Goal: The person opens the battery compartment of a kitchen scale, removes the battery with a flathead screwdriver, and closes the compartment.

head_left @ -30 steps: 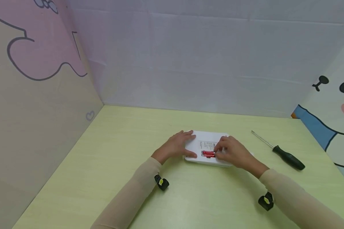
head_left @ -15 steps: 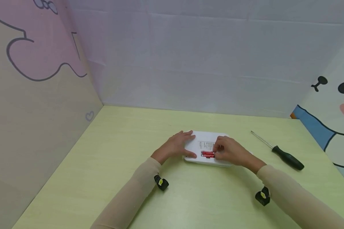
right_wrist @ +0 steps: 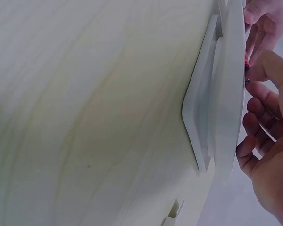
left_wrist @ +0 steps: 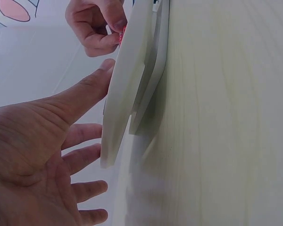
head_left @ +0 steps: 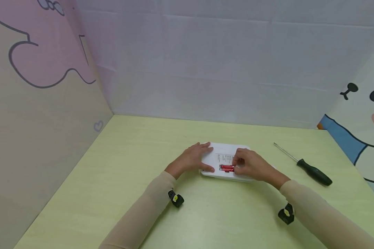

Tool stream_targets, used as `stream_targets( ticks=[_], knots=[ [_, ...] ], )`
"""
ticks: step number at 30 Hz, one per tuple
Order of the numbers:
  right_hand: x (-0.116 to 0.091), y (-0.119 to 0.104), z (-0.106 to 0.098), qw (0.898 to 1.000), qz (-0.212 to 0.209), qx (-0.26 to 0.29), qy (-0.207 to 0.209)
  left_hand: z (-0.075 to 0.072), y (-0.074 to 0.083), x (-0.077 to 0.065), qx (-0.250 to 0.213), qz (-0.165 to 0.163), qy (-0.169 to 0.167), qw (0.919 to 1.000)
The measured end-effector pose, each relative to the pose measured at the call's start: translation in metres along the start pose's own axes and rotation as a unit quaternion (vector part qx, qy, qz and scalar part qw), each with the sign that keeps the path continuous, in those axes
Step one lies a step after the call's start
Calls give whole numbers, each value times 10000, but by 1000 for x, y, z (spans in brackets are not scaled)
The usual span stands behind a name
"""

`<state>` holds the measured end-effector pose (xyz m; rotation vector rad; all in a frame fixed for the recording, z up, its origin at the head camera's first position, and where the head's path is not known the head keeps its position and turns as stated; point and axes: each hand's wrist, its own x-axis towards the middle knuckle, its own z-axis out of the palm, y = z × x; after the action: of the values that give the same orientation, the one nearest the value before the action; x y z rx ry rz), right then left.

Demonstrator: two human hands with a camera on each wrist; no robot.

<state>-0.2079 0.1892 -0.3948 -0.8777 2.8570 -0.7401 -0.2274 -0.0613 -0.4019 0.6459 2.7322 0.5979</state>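
A flat white device (head_left: 227, 148) lies on the table with its printed label and battery compartment facing up. Red batteries (head_left: 225, 168) show in the compartment near its front edge. My left hand (head_left: 191, 157) rests on the device's left end, thumb and fingers spread; in the left wrist view the thumb (left_wrist: 85, 94) lies along its face. My right hand (head_left: 252, 165) pinches at the right end of the red batteries between thumb and forefinger, its other fingers curled. In the right wrist view, a bit of red (right_wrist: 246, 59) and a small metal part (right_wrist: 247, 80) show by those fingertips.
A screwdriver (head_left: 311, 170) with a black handle lies to the right of the device, tip pointing away. A small white piece (right_wrist: 172, 214) sits on the table near the device in the right wrist view. Printed sheets (head_left: 205, 69) wall the table's back and sides.
My right hand has shifted slightly left, its wrist and forearm moving a little with it, and stays at the batteries. The left hand and the device hold their place.
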Motion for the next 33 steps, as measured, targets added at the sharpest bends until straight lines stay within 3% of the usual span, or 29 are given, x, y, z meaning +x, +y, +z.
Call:
stream_targets(
  ticks=[21, 33],
  knots=[
    [2, -4, -7, 9996, -67, -159, -245, 0, -2, 0, -97, 30, 8, 9999],
    [1, -1, 3, 10000, 21, -21, 46, 1, -3, 0, -181, 83, 31, 9998]
  ],
)
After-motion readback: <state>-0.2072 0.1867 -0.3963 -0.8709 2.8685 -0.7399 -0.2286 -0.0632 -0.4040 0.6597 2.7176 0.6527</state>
